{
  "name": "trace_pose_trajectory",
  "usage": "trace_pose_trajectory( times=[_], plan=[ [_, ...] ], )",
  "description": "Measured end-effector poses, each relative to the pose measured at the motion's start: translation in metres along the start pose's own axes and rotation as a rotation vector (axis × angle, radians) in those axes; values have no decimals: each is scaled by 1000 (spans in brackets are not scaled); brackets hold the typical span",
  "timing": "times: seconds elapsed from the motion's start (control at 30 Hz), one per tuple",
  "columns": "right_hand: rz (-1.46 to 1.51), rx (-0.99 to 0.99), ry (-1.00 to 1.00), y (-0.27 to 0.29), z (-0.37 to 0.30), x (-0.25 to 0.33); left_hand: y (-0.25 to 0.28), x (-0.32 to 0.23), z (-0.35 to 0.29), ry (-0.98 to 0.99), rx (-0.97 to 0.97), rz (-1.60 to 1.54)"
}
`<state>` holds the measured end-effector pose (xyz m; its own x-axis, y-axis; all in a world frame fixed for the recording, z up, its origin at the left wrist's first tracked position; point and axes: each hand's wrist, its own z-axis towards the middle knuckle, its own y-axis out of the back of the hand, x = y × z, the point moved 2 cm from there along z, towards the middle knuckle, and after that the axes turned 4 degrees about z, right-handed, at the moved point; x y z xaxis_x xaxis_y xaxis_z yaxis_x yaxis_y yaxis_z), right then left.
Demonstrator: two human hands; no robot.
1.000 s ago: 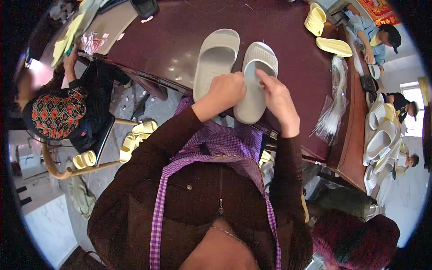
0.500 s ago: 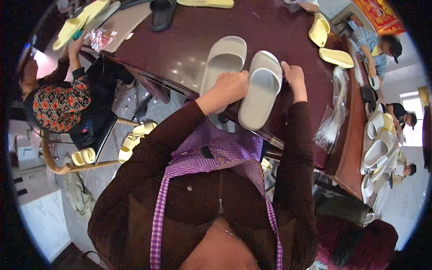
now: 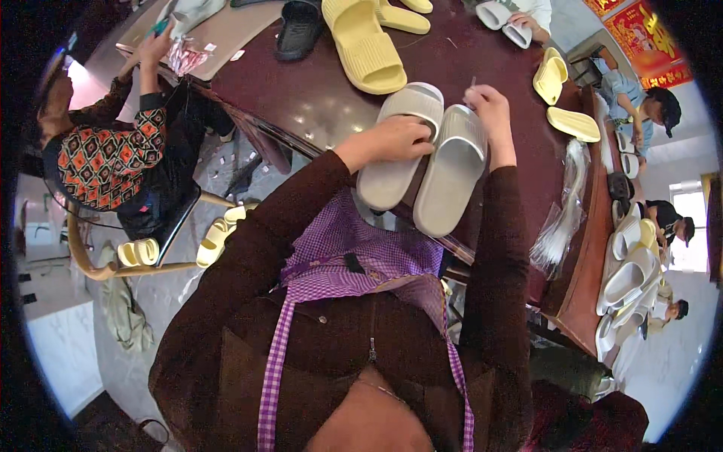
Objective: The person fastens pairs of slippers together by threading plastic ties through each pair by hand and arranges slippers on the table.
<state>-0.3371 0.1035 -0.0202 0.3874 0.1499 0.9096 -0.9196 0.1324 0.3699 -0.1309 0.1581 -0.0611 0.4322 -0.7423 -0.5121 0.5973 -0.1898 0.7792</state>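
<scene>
Two grey slides lie side by side over the near edge of the dark red table [image 3: 301, 83], straps at the far end. Curled over the left slide [image 3: 382, 184], my left hand [image 3: 393, 139] grips it near its strap. My right hand [image 3: 491, 113] is closed in a pinch beside the strap of the right slide [image 3: 450, 188]. A thin pale plastic strip [image 3: 473, 81] sticks up from its fingertips; the strip's lower end is hidden.
Beyond the slides lie a yellow slide [image 3: 365, 49] and a black slide [image 3: 299, 32]. Yellow slides [image 3: 572, 124] and a clear bag of thin white strips [image 3: 561, 211] lie at right. A co-worker [image 3: 109, 169] sits at left; slides are piled [image 3: 629, 271] beyond the table's right side.
The left slide has turned so its strap is at the far end. A pale strip now shows in my right fingers. A large yellow slide has appeared beyond; the view has shifted slightly.
</scene>
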Motion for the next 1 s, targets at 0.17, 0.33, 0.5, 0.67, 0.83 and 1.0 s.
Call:
trace_pose_trajectory(
  times=[0.17, 0.33, 0.5, 0.67, 0.83, 1.0],
  plan=[
    [-61, 255, 29, -22, 16, 2, -4, -13, 13, -89, 74, -86],
    [-77, 476, -179, -34, 23, -10, -16, -17, 21, -221, 139, -93],
    [64, 570, -301, -26, 18, -16, -14, -28, 19, -215, 164, -118],
    [139, 611, -338, -19, 5, -14, -11, -41, 10, -171, 159, -99],
    [201, 635, -333, -16, -1, -12, -13, -37, 2, -232, 44, 17],
    [301, 601, -435, -30, 2, 0, -9, -34, 5, -200, 147, -30]
  ],
)
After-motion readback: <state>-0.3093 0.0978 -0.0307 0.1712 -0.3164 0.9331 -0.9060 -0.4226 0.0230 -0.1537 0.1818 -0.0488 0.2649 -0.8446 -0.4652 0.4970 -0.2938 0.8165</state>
